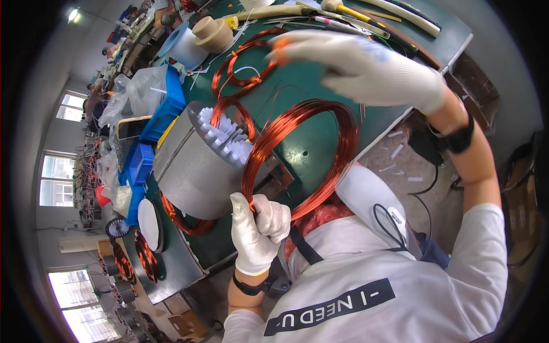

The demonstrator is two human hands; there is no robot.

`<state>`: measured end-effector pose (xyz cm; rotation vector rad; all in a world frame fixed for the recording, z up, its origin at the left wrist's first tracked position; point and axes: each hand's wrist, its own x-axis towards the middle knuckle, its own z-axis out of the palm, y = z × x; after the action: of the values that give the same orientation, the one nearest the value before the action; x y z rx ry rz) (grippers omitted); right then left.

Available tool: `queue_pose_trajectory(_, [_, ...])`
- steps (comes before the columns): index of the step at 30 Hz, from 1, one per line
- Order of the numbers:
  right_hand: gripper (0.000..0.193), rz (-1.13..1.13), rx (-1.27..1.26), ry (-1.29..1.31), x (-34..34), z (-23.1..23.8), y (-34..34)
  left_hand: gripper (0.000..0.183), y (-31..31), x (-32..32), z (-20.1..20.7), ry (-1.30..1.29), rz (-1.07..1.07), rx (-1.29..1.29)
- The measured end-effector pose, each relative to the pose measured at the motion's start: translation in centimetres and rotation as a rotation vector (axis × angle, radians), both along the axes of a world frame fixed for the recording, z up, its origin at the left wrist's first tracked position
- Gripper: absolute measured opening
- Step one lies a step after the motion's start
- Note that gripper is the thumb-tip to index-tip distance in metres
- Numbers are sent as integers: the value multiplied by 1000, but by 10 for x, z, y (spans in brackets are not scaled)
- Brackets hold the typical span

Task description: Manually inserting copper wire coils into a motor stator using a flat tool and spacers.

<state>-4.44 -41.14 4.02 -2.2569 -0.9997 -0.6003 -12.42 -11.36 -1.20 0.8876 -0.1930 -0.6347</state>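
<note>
My left hand, in a white glove, is closed around the lower left side of a large coil of copper wire, beside an orange tie. Held up over the green table, the coil has a loose wire end near its top. My right hand, also gloved, is raised above and right of the coil, fingers stretched out and blurred; orange shows at its fingertips. Left of the held coil lies a grey metal motor stator with white slot liners at its end. A smaller copper coil rests against those liners.
Further tied copper coils lie at the back of the table. Blue bins with plastic bags stand left of the stator. Tools, including a yellow-handled one, and spools line the far edge. A white disc stands at the left.
</note>
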Motion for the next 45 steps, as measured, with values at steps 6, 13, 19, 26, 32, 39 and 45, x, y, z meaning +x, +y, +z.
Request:
queue_pose_trajectory(6, [32, 241, -235, 718, 55, 16, 15, 63, 1, -4, 1, -40, 8, 31])
queue_pose_trajectory(13, [38, 286, -368, 698, 55, 40, 33, 63, 3, -3, 1, -93, 14, 75])
queue_pose_trajectory(19, [40, 402, -245, 581, 54, 25, 33, 63, 3, -2, 0, -166, 26, 113])
queue_pose_trajectory(26, [37, 210, -102, 747, 48, 30, 36, 61, 2, -4, 0, -221, 52, 157])
queue_pose_trajectory(32, [27, 420, -67, 524, 40, 40, 33, 59, -4, -3, 3, -110, -5, 85])
queue_pose_trajectory(39, [40, 383, 53, 971, 41, 46, 55, 56, -1, -2, 5, -82, -10, 50])
queue_pose_trajectory(45, [34, 409, 21, 934, 54, 37, 60, 55, -3, -1, 5, -98, -34, 44])
